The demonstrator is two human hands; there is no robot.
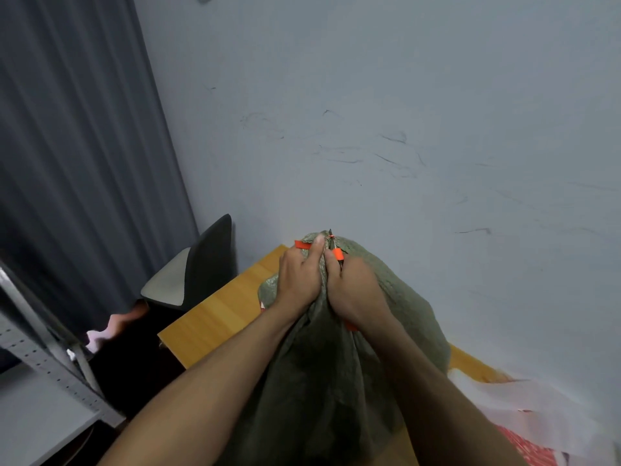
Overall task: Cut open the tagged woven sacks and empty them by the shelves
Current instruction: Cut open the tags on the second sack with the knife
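The sack [396, 297], green and woven, stands bulging on the wooden surface [218, 311], its far side close to the pale wall [403, 129], and the person has both hands up at its gathered top. The left hand [299, 277] is curled tight round the bunched neck, thumb pointing up along it, apparently to pull the weave taut and steady the tie for the blade. An orange tag [301, 245] sticks out just left of that thumb. The right hand [353, 287] is wrapped round an orange-handled cutter [337, 253], its dark tip poking up past the top of the neck, right beside the left thumb. That closeness looks like the main risk: a slip could catch the thumb. From here I cannot tell whether the tie is cut through yet. Room is tight. The wall hems in the far side, and the surface's left edge falls away towards a dark chair [201, 264] and a grey curtain [67, 146]. A grey metal shelf frame [43, 358] stands at lower left with open floor beside it, the likelier place to tip the contents out. White wrapping [521, 408] lies crumpled on the surface to the right, crowding that side.
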